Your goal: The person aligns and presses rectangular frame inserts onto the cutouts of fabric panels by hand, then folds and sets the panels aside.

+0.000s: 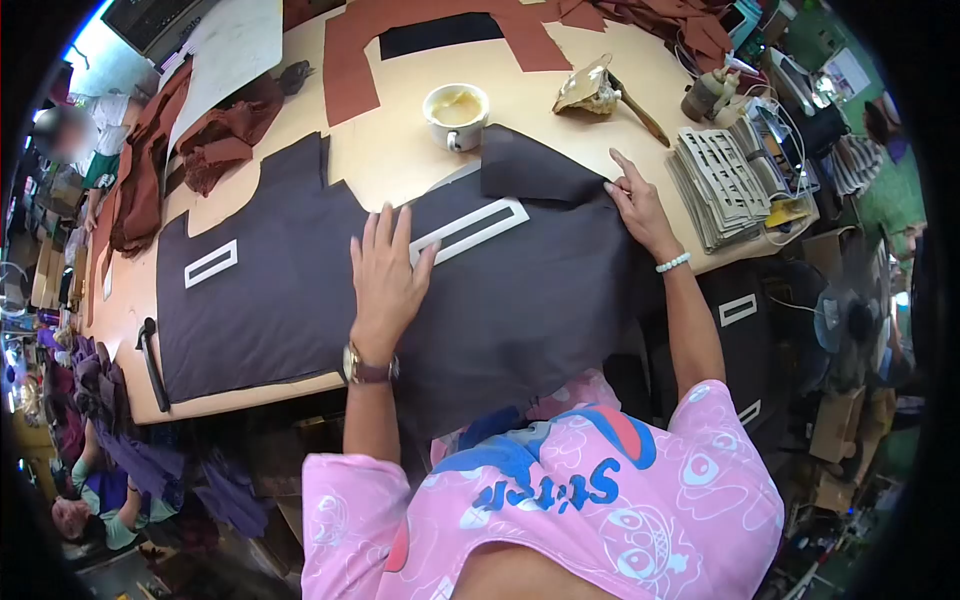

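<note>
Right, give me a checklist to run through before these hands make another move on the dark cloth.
1. Left hand flat on the dark cloth: ok.
2. Right hand at the cloth's folded edge: ok; how firmly it grips, cannot tell.
3. Cloth lying smooth: not ok, its far corner is folded over.
4. Long white frame free of fingers: not ok, the left thumb is at one end.
5. Small white frame uncovered: ok.
6. Cup clear of the cloth: cannot tell, the folded corner comes right up beside it.
</note>
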Demonstrator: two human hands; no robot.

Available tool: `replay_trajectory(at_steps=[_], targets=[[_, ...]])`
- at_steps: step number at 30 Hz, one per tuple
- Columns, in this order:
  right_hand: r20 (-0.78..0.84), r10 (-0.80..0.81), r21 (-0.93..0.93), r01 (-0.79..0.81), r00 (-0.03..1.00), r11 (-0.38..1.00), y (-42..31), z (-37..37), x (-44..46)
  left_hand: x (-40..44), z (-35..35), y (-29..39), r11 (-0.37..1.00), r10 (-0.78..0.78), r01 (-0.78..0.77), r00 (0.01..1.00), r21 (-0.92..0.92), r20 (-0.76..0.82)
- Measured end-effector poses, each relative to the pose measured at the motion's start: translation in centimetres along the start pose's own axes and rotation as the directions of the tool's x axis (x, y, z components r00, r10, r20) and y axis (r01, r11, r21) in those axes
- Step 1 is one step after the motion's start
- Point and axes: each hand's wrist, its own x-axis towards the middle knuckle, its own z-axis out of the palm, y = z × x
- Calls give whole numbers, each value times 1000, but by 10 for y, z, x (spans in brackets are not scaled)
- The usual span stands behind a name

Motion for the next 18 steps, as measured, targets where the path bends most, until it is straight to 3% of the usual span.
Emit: replay_trajectory(at_steps=[4,7,8,11,12,15,18], targets=[[2,-59,-195,58,998,979,20,-8,26,-32,15,6,989,-148,149,986,-6,79],[-47,-112,-554,67,993,830,15,-9,36,-44,32,9,991,-114,108,991,81,77],[-117,-28,-669,-58,993,741,8,-7,34,-46,36,10,990,-127,122,990,71,65],[-233,-484,-727,179,843,662,-17,4,40,-48,37,10,992,-117,115,992,55,40],[-193,-453,-693,206,870,691,-22,13,44,-49,37,11,991,-122,119,992,57,40],[-89,-562,-569,421,822,706,-68,43,64,-49,37,12,990,-129,127,991,65,29],[70,-541,-547,485,838,682,-92,76,98,-49,37,14,988,-135,134,991,72,5]])
